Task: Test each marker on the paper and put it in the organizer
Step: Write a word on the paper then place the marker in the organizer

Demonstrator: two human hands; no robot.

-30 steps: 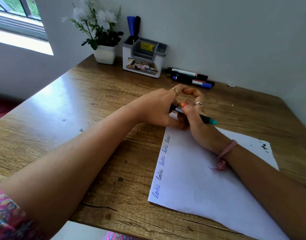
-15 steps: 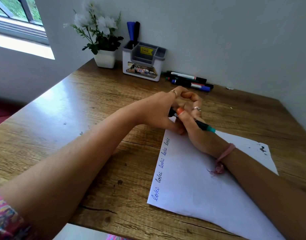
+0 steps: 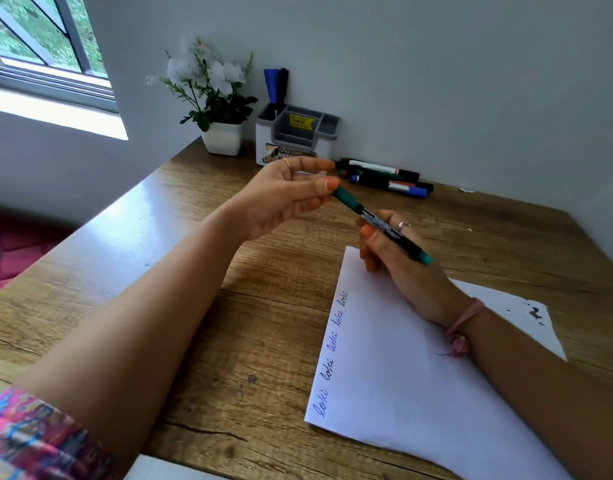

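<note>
Green marker: light, rigid, smooth; above the paper's far corner. Right-hand fingers curled round the barrel, left-hand fingers pinching the cap end. Best gripped mid-barrel.

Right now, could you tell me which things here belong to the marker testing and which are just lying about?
Job:
- green marker, held in both hands
- paper
- organizer, two markers inside
- spare markers by the wall

Lying about:
- flower pot
- window
</note>
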